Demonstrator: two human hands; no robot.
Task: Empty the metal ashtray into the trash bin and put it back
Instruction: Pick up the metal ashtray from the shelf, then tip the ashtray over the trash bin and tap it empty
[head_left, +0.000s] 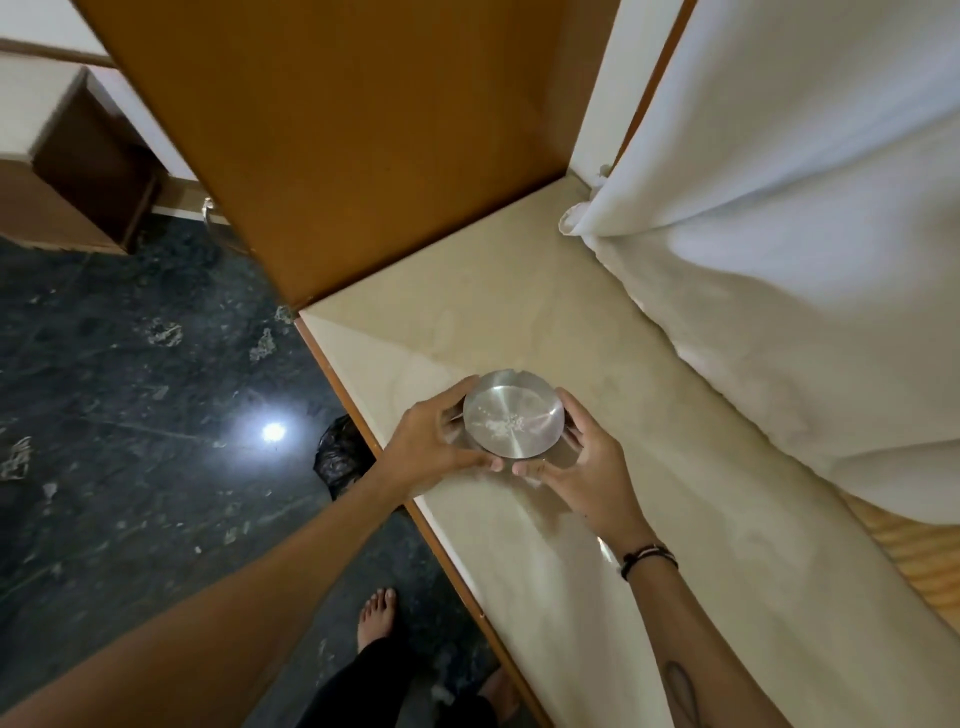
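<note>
We cup the metal ashtray (513, 422) above the counter (675, 519), left hand (431, 441) and right hand (587, 462) curled around its rim. It looks light, stiff and slick. Keep it level.

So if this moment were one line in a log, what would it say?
hands: left hand and right hand grip round silver metal ashtray | over: beige counter | contents: pale specks | black bag: on floor, left

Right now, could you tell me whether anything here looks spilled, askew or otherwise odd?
Pale scraps and smudges litter the dark floor left of the counter. The ashtray, held level between both hands, holds only faint whitish residue; nothing has spilled on the counter.
</note>
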